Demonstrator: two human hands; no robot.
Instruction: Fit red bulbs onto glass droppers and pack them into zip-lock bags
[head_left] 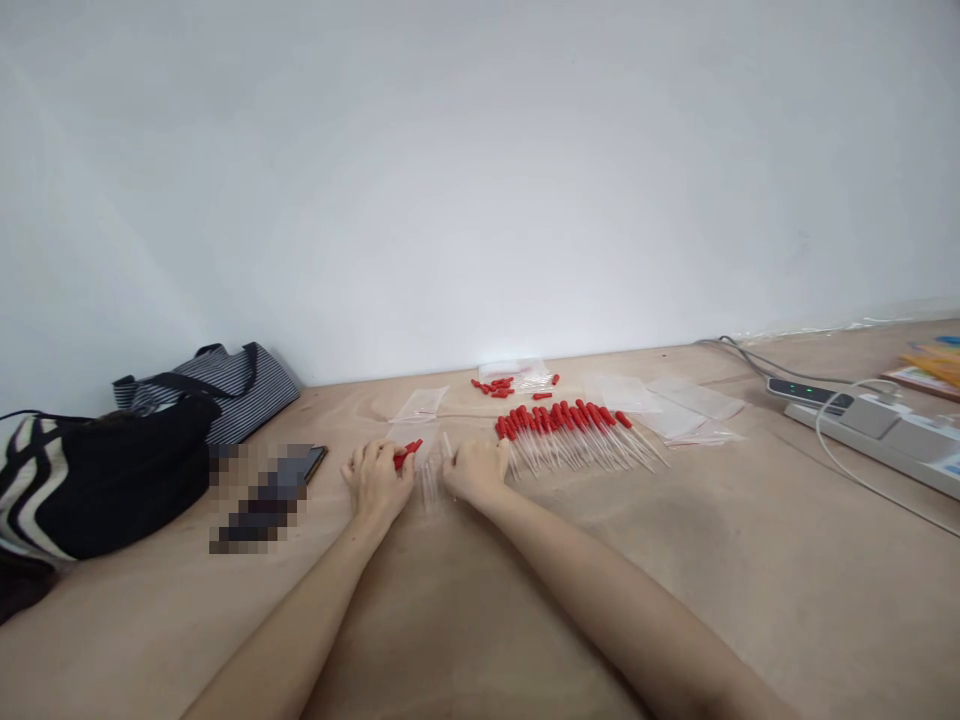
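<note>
My left hand (379, 480) has its fingers curled over red rubber dropper bulbs (407, 454) at the tabletop; how many lie under the fingers is hidden. Just to its right, several clear dropper tubes (427, 485) lie side by side. My right hand (474, 468) is closed at the right edge of these tubes, and a thin pale tube (446, 442) sticks out past its fingertips. Right beside that hand stretches a row of droppers (570, 432), red bulbs on their far ends and clear tips pointing toward me.
Loose red bulbs (495, 387) lie near the wall by a plastic bag (517, 372). More clear bags (694, 408) lie behind the row at right. A power strip (877, 425) with cables is at far right. A phone (277, 490), striped bag (255, 390) and black bag (135, 480) are left.
</note>
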